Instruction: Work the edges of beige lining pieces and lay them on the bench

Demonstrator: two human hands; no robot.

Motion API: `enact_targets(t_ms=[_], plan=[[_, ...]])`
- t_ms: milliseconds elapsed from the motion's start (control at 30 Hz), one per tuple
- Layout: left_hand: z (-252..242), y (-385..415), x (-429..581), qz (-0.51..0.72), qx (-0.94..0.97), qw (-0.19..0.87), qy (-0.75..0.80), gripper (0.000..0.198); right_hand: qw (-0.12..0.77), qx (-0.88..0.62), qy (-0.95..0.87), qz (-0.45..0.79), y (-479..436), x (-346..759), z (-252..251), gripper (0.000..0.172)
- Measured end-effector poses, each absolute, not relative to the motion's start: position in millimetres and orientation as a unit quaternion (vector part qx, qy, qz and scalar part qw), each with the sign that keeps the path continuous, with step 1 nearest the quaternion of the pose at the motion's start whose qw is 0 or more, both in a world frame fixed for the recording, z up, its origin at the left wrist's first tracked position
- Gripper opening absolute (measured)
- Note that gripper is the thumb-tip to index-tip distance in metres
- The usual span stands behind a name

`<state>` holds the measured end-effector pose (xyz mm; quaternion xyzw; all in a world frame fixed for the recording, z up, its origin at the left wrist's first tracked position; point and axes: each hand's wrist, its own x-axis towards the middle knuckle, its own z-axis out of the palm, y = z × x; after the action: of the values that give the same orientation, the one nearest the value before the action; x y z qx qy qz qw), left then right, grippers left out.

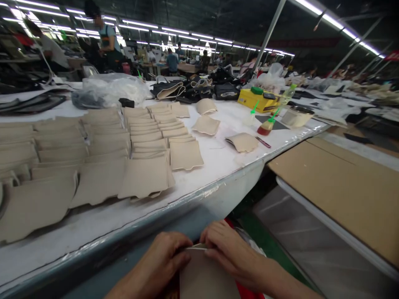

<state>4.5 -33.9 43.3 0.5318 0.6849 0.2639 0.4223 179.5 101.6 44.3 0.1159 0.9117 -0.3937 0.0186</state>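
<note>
Both my hands are low in front of the white worktable (218, 166), below its front edge. My left hand (162, 259) and my right hand (229, 247) each pinch the top edge of a beige fabric piece (204, 276) that hangs between them. The fingers of both hands are closed on it. On the table lie several rows of overlapping beige fabric pieces (102, 158), with a few loose folded ones (243, 142) further right.
A red-filled glue bottle with a green nozzle (265, 126), a yellow box (255, 101), a metal bowl (297, 116) and dark bags (193, 89) sit at the table's far side. Brown cardboard (346, 187) covers a surface on the right. Other people work in the background.
</note>
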Motion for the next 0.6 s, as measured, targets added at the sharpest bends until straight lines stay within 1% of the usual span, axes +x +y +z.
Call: enact_targets(t_ms=[133,400,500,600], plan=[[46.0,-34.2,6.8,0.27,0.538,0.421,0.679,0.023,0.023,0.122,0.912,-0.392,103.4,179.4,44.5,0.019],[31.3,-34.4,10.2,0.282,0.574,0.395,0.66,0.02,0.033,0.113,0.909,-0.399,103.7,181.3,36.6,0.019],[27.9,-34.2,13.0,0.272,0.584,0.381,0.663,0.024,0.021,0.115,0.907,-0.405,104.1,181.4,33.9,0.019],[24.4,-31.7,17.5,0.265,0.594,0.371,0.663,0.022,0.0,0.112,0.904,-0.412,103.7,181.6,31.2,0.018]])
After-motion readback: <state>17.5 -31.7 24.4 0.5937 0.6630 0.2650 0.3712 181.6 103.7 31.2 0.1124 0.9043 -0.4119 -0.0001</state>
